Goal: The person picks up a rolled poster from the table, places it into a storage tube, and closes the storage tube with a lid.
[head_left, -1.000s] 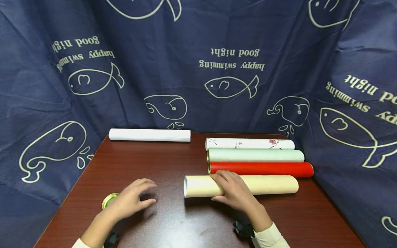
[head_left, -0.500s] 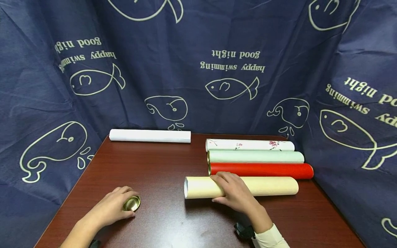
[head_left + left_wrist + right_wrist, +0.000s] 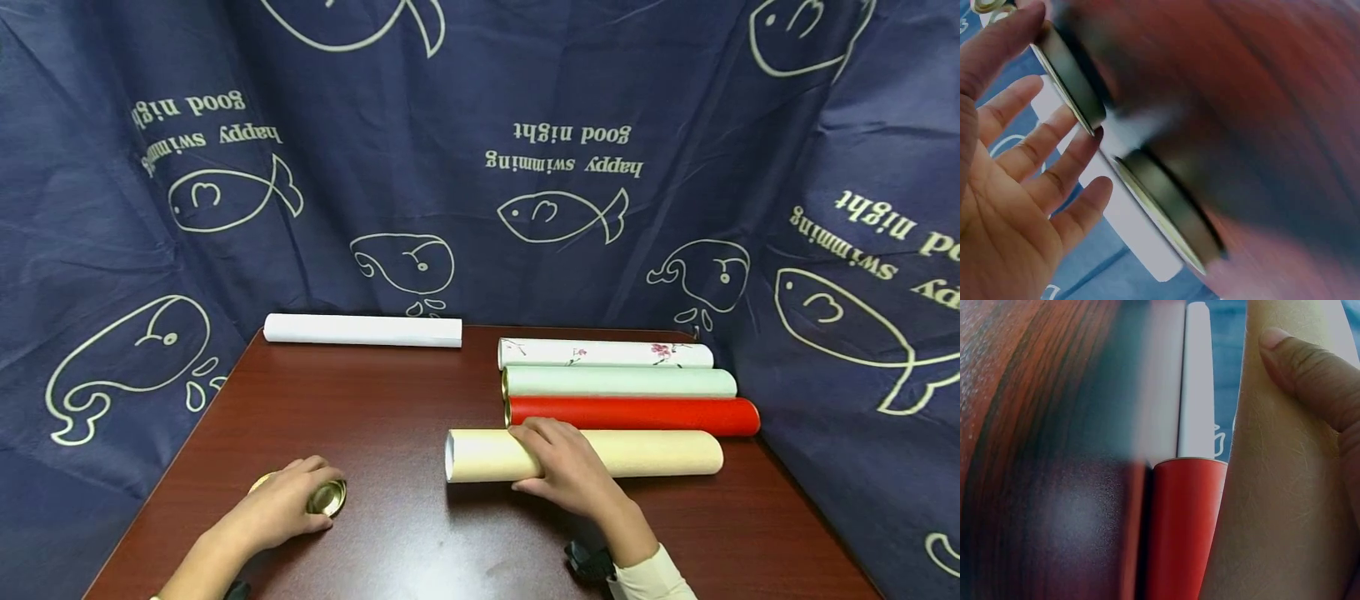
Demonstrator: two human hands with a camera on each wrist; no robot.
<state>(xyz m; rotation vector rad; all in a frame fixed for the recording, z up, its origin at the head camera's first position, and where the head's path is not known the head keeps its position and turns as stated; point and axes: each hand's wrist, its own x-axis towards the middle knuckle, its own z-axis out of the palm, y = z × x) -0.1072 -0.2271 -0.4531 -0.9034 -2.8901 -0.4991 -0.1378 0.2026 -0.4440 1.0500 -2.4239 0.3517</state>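
Note:
My left hand (image 3: 281, 507) is at the table's left front and pinches a round gold metal lid (image 3: 327, 497) between thumb and fingertips. In the left wrist view, the held lid (image 3: 1071, 78) is tipped on edge. A second gold lid (image 3: 262, 481), mostly hidden by that hand, rests on the table and shows better in the wrist view as the lower lid (image 3: 1166, 212). My right hand (image 3: 566, 467) grips a pale yellow cardboard tube (image 3: 645, 454) from above, left of its middle. The tube lies sideways, and its left end looks uncapped. In the right wrist view my thumb (image 3: 1310, 372) presses its side.
Behind the yellow tube lie a red tube (image 3: 637, 414), a mint green tube (image 3: 622, 382) and a white tube with pink blossoms (image 3: 600, 352). A white paper roll (image 3: 363, 330) lies at the back left of the brown table (image 3: 390, 400). Dark blue printed cloth (image 3: 480, 275) surrounds it.
My left hand drew back toward the left front and took hold of a gold lid, then shifted slightly right with it. My right hand stayed on the yellow tube.

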